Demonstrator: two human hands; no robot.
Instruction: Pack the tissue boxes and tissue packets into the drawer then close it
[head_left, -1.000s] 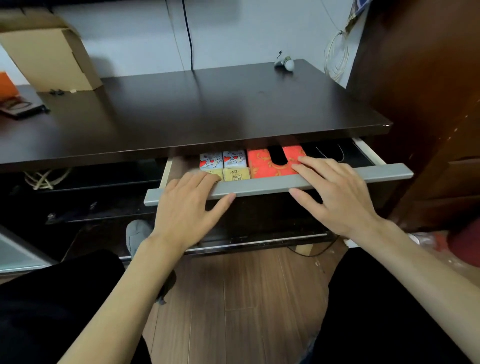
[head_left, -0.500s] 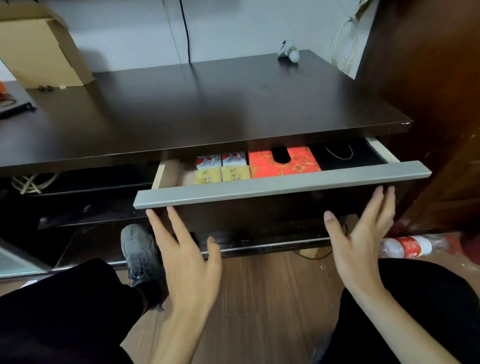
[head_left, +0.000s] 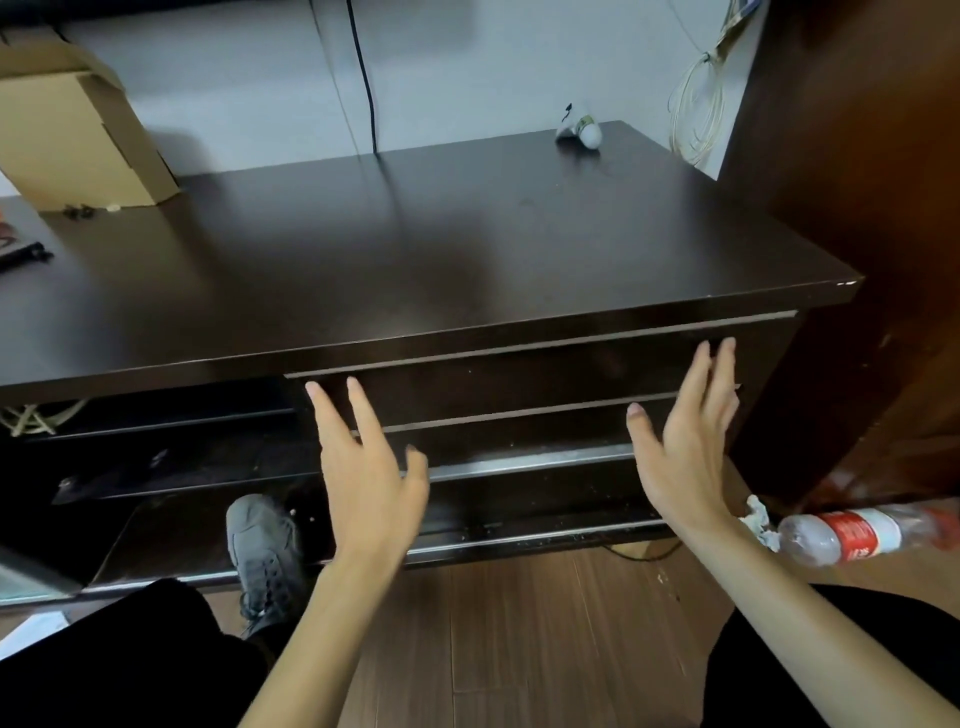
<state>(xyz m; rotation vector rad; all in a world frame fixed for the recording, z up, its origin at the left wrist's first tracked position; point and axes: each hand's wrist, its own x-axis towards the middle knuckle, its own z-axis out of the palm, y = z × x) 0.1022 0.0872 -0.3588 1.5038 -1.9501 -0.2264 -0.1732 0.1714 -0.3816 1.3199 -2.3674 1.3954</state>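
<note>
The dark drawer (head_left: 519, 379) sits pushed in under the dark desk top (head_left: 415, 249), its front flush below the edge. The tissue boxes and packets are hidden inside it. My left hand (head_left: 363, 467) is flat and spread, fingertips against the drawer front at its left end. My right hand (head_left: 685, 441) is spread too, fingertips at the right end of the drawer front. Neither hand holds anything.
A cardboard box (head_left: 78, 130) stands at the back left of the desk. A small white object (head_left: 582, 130) lies at the back right. A plastic bottle (head_left: 857, 530) and crumpled paper lie on the wooden floor at right. A grey shoe (head_left: 260, 551) is under the desk.
The drawer was open showing red and yellow tissue packs; it has now slid shut. Both hands dropped from the grey top rail to its front and moved forward with it.
</note>
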